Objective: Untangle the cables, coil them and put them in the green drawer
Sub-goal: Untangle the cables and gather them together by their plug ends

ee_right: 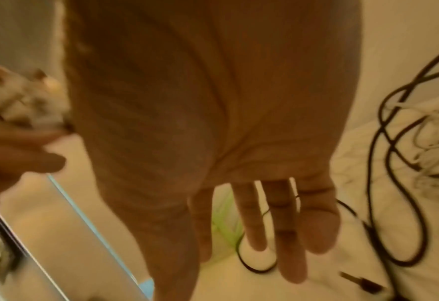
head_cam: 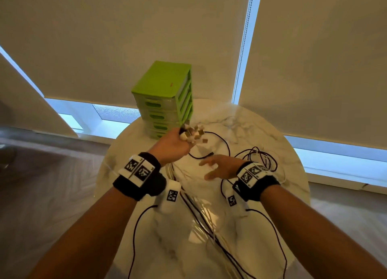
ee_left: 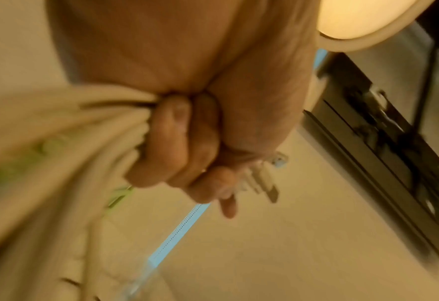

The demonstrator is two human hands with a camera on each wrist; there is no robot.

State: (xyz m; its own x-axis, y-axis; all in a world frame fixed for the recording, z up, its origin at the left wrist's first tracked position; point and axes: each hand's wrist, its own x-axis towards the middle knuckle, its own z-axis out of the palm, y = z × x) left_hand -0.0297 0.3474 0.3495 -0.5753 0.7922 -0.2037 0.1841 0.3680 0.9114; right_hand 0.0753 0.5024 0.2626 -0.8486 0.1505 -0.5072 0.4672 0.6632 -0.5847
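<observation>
My left hand (head_cam: 176,144) is raised in front of the green drawer unit (head_cam: 165,96) and grips a bundle of white cables (ee_left: 104,122) just below their plugs (head_cam: 192,133), which fan out above my fist. The strands hang down to the table past my wrist. My right hand (head_cam: 217,166) hovers over the marble table (head_cam: 261,125) with its fingers (ee_right: 280,224) spread and straight, holding nothing. A black cable (head_cam: 211,144) loops on the table between both hands, its plug (ee_right: 362,282) lying free. More tangled black and white cables (head_cam: 261,157) lie to the right.
The drawer unit stands at the table's far left edge, all its drawers closed. Roller blinds (head_cam: 314,58) cover the windows behind. Cable strands (head_cam: 209,226) trail toward the near table edge between my forearms.
</observation>
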